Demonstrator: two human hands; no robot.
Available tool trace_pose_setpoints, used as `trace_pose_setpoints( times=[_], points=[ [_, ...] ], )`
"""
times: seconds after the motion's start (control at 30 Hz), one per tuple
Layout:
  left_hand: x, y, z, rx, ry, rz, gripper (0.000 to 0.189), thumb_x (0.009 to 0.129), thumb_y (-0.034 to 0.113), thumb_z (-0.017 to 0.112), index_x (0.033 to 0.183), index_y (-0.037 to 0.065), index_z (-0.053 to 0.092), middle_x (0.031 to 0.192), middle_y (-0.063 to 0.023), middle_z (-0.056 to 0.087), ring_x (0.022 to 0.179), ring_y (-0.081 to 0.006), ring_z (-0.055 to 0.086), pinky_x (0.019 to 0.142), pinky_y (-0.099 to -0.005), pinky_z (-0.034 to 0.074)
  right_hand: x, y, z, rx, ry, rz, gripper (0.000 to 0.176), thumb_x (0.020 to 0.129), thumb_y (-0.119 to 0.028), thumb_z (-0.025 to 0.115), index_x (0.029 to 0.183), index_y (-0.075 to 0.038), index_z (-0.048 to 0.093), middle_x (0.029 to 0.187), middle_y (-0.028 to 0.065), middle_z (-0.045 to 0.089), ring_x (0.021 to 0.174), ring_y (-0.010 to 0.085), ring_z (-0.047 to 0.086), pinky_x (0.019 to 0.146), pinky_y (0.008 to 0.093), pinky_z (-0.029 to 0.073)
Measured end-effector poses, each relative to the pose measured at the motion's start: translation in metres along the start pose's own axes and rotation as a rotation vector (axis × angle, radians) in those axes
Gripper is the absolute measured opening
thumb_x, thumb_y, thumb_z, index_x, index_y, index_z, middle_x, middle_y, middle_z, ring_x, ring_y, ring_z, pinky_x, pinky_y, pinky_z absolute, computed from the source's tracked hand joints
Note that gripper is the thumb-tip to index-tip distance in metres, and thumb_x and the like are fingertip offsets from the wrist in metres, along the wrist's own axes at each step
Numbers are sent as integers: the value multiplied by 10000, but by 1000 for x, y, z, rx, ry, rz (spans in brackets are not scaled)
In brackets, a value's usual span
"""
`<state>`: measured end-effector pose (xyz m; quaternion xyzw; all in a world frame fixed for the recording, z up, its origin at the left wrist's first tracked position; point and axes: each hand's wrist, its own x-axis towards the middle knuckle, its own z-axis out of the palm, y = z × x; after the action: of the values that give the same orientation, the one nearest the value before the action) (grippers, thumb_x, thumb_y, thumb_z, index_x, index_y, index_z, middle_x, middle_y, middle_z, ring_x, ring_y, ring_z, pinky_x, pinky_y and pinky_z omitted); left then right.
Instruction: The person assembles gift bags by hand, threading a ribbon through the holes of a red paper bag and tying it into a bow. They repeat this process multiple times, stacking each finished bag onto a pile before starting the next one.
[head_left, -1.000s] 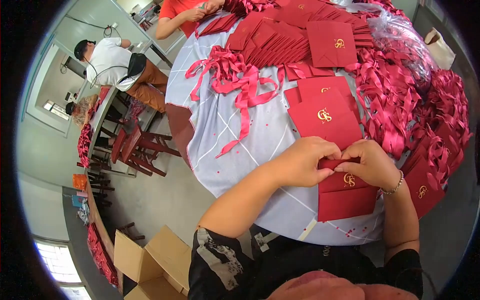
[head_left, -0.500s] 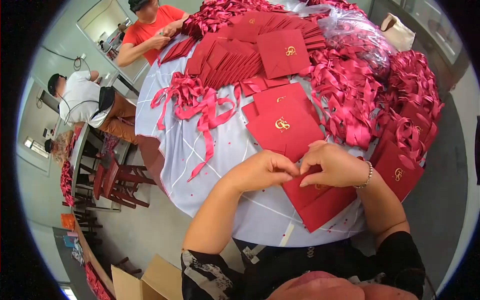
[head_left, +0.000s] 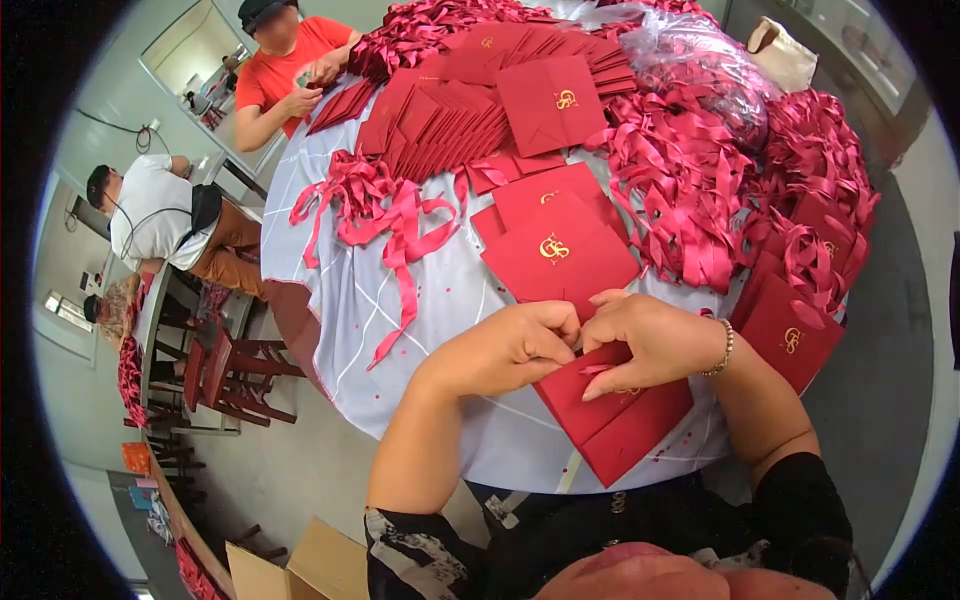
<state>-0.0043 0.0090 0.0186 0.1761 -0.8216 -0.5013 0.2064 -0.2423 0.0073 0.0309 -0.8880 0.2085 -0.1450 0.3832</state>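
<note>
A red paper bag (head_left: 630, 425) with gold lettering lies flat and slanted at the table's near edge, in front of my body. My left hand (head_left: 510, 345) is closed, its thumb and finger pinched at the bag's upper edge. My right hand (head_left: 655, 340), with a beaded bracelet at the wrist, curls over the same edge with thumb and finger closed on it. A short bit of pink ribbon (head_left: 604, 367) shows by my right thumb. My fingers hide most of that edge. Just beyond my hands, more red bags (head_left: 560, 250) lie overlapped.
Loose pink ribbons (head_left: 405, 240) lie to the left on the white cloth (head_left: 350, 320). Stacked red bags (head_left: 450, 125) and ribbon heaps (head_left: 685, 190) fill the far and right sides. Ribboned bags (head_left: 790, 335) sit by my right forearm. A person in orange (head_left: 285, 70) works across the table.
Both hands and the bag have shifted slightly left in view, and the bag's near corner sits lower. A bit of ribbon now shows by my right thumb. The view has shifted slightly.
</note>
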Motion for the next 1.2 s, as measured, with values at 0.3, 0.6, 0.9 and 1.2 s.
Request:
trace_pose_setpoints(
  times=[0.3, 0.6, 0.9, 1.2],
  points=[
    [-3, 3, 2, 25, -41, -27, 93, 783, -26, 637, 867, -6, 671, 920, -79, 550, 833, -215, 576, 715, -313, 464, 0, 4, 6, 187, -10, -3, 231, 869, -287, 715, 817, -66, 670, 738, 77, 666, 724, 243, 658, 1064, 496, 363],
    [5, -10, 11, -104, -166, -33, 67, 786, -4, 670, 851, -12, 662, 980, -98, 593, 864, -216, 596, 765, -310, 475, -4, 3, 6, 145, -78, 13, 223, 838, -293, 741, 793, -83, 678, 728, 47, 672, 701, 212, 654, 1068, 498, 350],
    [0, 0, 4, 54, -121, 11, 66, 773, -10, 683, 836, -22, 665, 877, -101, 606, 775, -230, 608, 684, -317, 478, -2, 5, 5, 230, -150, 113, 235, 819, -264, 776, 730, -86, 651, 644, -7, 629, 615, 153, 614, 1116, 472, 290],
    [-37, -32, -31, 307, 268, -228, 131, 758, 37, 718, 886, 8, 715, 802, -87, 632, 730, -207, 604, 670, -315, 485, -9, 7, -8, 57, -13, 15, 301, 745, -297, 811, 840, -60, 652, 768, 65, 661, 744, 231, 651, 1073, 458, 343]
  ],
)
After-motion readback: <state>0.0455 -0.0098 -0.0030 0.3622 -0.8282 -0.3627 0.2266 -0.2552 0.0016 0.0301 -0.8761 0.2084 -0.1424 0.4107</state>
